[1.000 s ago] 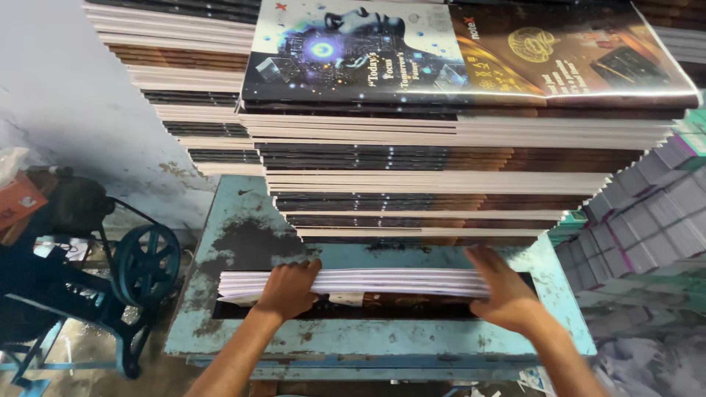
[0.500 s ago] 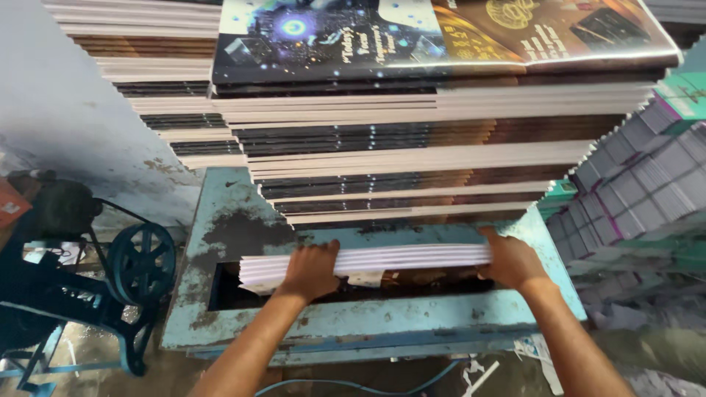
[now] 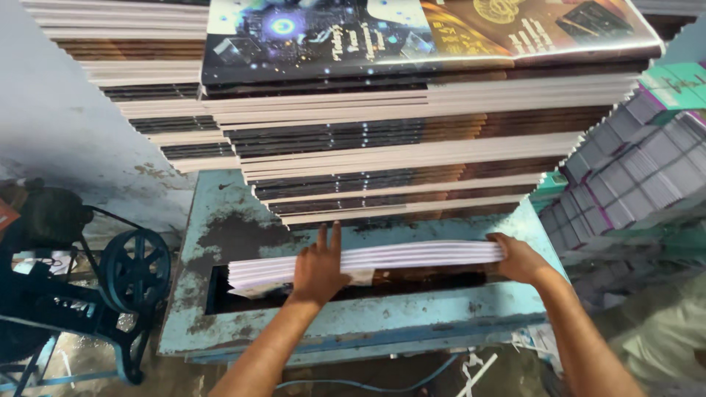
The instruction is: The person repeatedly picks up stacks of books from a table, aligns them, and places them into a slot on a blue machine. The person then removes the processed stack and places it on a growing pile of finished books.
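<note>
A bundle of white sheets (image 3: 412,255) lies across the dark slot of a worn blue metal table (image 3: 220,213). My left hand (image 3: 318,266) rests flat against the bundle's front edge, fingers pointing away from me. My right hand (image 3: 517,257) grips the bundle's right end. The bundle tilts a little, its left end hanging lower over the slot.
Behind the table rises a tall pile of printed cover sheets (image 3: 412,110), dark blue and brown on top. More stacks (image 3: 640,176) stand at the right. A dark machine with a spoked wheel (image 3: 134,269) sits at the left by a grey wall. Paper scraps lie on the floor.
The bundle has been lifted and shifted a little away from me over the slot. My left hand slid right along its front edge, while my right hand kept hold of the right end.
</note>
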